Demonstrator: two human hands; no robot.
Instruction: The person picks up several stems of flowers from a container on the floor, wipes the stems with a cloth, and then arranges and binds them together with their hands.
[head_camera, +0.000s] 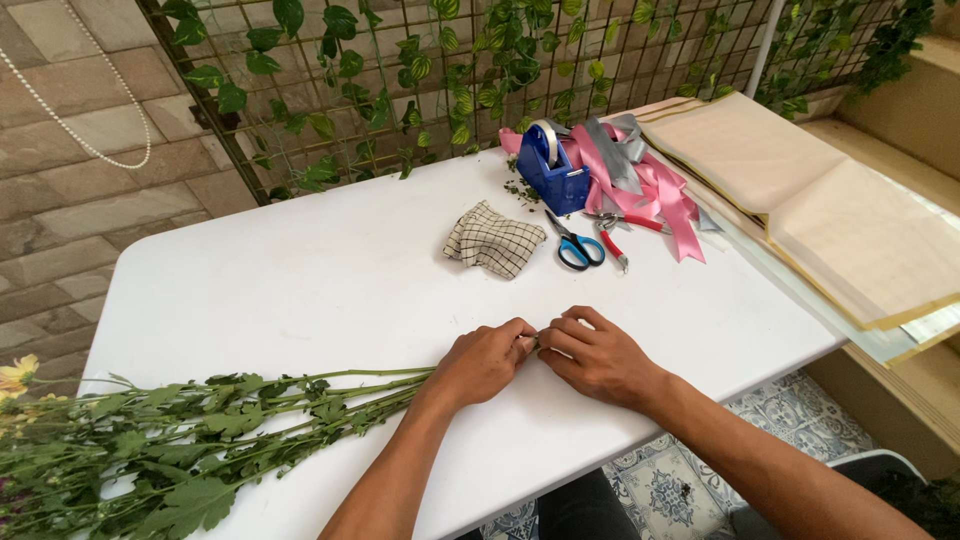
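Observation:
A bundle of green flower stems (330, 395) with leaves lies along the white table (300, 280), blooms off to the left and cut ends toward the middle. My left hand (485, 360) is closed around the stem ends near the table's front edge. My right hand (598, 355) meets it fingertip to fingertip and pinches something small at the same spot; what it pinches is too small to tell.
A checked cloth (492, 240), blue-handled scissors (577, 245), red-handled pruners (615, 235), a blue tape dispenser (553, 170) and pink and grey ribbons (650, 185) sit at the back right. Beige paper sheets (830, 215) overhang the right edge. An ivy-covered wire grid (450, 70) stands behind.

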